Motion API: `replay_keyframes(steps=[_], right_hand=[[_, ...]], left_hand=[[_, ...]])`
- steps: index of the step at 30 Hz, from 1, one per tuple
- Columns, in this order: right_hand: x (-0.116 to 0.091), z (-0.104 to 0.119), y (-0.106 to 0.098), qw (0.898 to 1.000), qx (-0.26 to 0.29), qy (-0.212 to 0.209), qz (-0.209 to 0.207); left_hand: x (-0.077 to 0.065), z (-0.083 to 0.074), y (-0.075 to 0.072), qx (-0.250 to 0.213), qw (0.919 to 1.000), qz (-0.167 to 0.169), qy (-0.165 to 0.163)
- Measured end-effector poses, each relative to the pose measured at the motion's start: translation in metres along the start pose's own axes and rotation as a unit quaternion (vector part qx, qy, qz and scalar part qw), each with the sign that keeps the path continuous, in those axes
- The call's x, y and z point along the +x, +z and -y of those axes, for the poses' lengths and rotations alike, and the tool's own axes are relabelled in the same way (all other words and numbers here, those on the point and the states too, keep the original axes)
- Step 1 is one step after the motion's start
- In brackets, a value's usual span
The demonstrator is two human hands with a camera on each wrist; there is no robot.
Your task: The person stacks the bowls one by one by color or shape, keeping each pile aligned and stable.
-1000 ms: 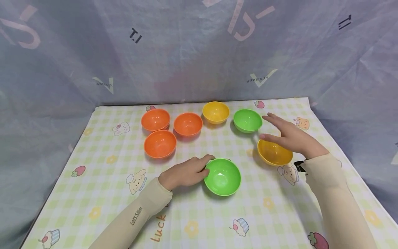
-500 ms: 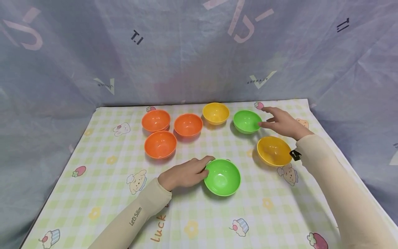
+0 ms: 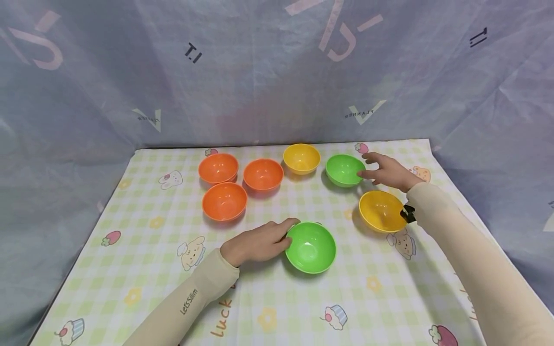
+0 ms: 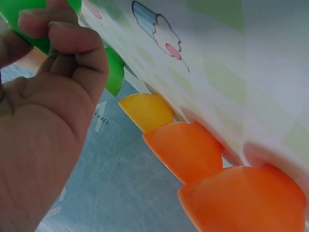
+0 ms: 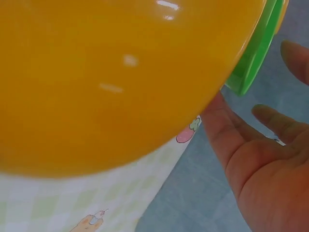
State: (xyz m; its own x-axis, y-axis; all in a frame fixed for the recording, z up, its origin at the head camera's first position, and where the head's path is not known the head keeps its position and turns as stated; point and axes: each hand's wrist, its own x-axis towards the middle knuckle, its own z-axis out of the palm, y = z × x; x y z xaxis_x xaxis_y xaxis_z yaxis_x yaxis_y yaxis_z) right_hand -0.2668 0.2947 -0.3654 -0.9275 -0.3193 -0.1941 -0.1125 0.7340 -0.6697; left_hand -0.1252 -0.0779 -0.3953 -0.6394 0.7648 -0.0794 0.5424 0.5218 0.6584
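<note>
My left hand (image 3: 261, 240) pinches the left rim of the near green bowl (image 3: 310, 249), thumb inside the rim and fingers outside. In the left wrist view its curled fingers overlap this bowl at the top left. My right hand (image 3: 387, 170) reaches to the right side of the far green bowl (image 3: 345, 170), with its thumb at the rim. In the right wrist view its fingers (image 5: 277, 121) are spread apart, away from the bowl. The deep yellow bowl (image 3: 382, 212) sits just below the right hand and fills much of the right wrist view.
Three orange bowls (image 3: 224, 203) sit together at the left back. A yellow bowl (image 3: 301, 158) stands between them and the far green bowl. The checked tablecloth (image 3: 151, 288) has cartoon prints. A grey-blue curtain (image 3: 259, 72) hangs behind the table.
My right hand has moved from above the deep yellow bowl up and left to the far green bowl's rim. My left hand has stayed on the near green bowl.
</note>
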Motion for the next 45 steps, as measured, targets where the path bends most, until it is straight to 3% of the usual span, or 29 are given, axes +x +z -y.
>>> replay_keyframes(steps=[22,38,45], right_hand=[[0.014,-0.003,0.004,0.996,0.065,0.031,0.054],[0.02,-0.007,0.003,0.977,0.181,0.056,0.098],[0.019,-0.007,0.002,0.971,0.207,0.062,0.106]], left_hand=[[-0.002,0.0,0.0,-0.003,1.0,0.006,-0.007],[-0.001,0.0,0.0,-0.002,1.0,0.007,-0.007],[-0.001,0.001,0.0,-0.003,1.0,0.006,-0.004]])
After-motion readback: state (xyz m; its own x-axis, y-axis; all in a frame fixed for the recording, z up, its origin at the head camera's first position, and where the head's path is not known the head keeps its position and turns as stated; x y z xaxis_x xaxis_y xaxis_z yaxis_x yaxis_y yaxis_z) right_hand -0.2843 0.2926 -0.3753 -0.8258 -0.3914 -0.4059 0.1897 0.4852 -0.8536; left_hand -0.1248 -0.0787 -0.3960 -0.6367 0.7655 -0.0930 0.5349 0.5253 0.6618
